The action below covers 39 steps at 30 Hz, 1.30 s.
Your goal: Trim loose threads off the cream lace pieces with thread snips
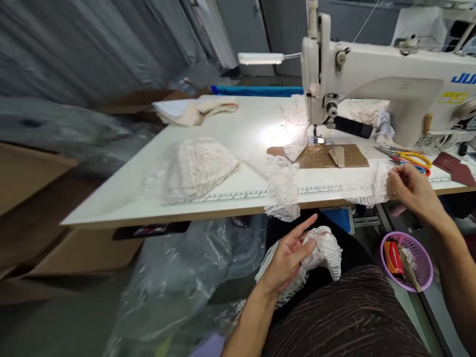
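My left hand (292, 253) is below the table edge, above my lap, gripping a bunch of white lace trim (323, 250); its forefinger points out. My right hand (409, 188) rests at the table's front edge on the right, fingers closed on the end of a white lace strip (375, 191) lying over the edge. Another lace piece (282, 186) hangs over the front edge between the two hands. The white sewing machine (379, 79) stands behind my right hand, its needle area lit.
A stack of folded lace (197, 166) lies mid-table, with folded cloth (193, 111) at the back. Yellow-handled scissors (412, 158) and a brown card (323, 156) sit by the machine. A purple basket (409, 260) stands under the table at right. Clear plastic bags (178, 282) and cardboard boxes (29, 173) fill the left.
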Tool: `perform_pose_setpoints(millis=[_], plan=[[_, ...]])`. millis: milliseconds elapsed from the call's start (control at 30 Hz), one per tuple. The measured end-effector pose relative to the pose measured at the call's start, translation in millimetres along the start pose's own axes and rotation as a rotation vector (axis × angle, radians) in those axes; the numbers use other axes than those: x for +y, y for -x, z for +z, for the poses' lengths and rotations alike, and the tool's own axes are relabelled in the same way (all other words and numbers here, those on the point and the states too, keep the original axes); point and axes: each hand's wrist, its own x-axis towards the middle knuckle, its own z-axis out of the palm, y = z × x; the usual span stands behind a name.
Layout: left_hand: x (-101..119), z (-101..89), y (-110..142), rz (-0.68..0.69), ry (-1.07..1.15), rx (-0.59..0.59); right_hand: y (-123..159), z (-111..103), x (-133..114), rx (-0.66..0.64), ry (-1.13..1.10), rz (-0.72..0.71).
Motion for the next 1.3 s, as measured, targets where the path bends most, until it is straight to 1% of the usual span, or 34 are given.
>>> perform_pose_setpoints(millis=[100, 167, 233, 300, 400, 467, 500, 567, 667, 767, 867, 933, 1033, 1100, 1233, 1300], plan=[[4, -3.3, 9, 0.021, -0.095, 0.005, 6, 0, -30, -0.073, -0.298, 0.043], [8, -2.9, 15, 0.019, -0.147, -0.012, 12, 3, -48, -0.095, -0.404, 0.041], [11, -0.6, 19, 0.023, -0.184, -0.003, 17, 10, -59, -0.121, -0.45, 0.0], [13, 3.3, 22, 0.045, -0.241, 0.056, 24, 22, -62, -0.174, -0.449, -0.09], [13, 9.5, 27, 0.087, -0.353, 0.144, 36, 50, -55, -0.3, -0.415, -0.274], [14, 12.0, 32, 0.114, -0.411, 0.145, 46, 70, -49, -0.392, -0.421, -0.37], [15, 12.4, 34, 0.13, -0.437, 0.138, 51, 80, -46, -0.437, -0.435, -0.383], [17, 11.4, 40, 0.172, -0.479, 0.134, 61, 96, -44, -0.512, -0.486, -0.341], [19, 7.6, 45, 0.185, -0.455, 0.131, 71, 108, -45, -0.602, -0.58, -0.265], [18, 3.9, 47, 0.14, -0.378, 0.141, 76, 111, -48, -0.692, -0.596, -0.269], [18, 0.3, 49, 0.099, -0.332, 0.179, 76, 114, -49, -0.767, -0.595, -0.216], [18, -2.8, 51, 0.059, -0.324, 0.179, 76, 116, -48, -0.785, -0.616, -0.166], [18, -7.9, 52, 0.003, -0.363, 0.139, 76, 118, -45, -0.805, -0.634, -0.122], [18, -10.8, 51, 0.043, -0.441, 0.126, 76, 118, -44, -0.826, -0.641, -0.094], [18, -14.8, 48, 0.276, -0.654, 0.147, 78, 115, -47, -0.872, -0.644, -0.052], [19, -16.3, 46, 0.319, -0.675, 0.114, 79, 113, -49, -0.889, -0.637, -0.047]])
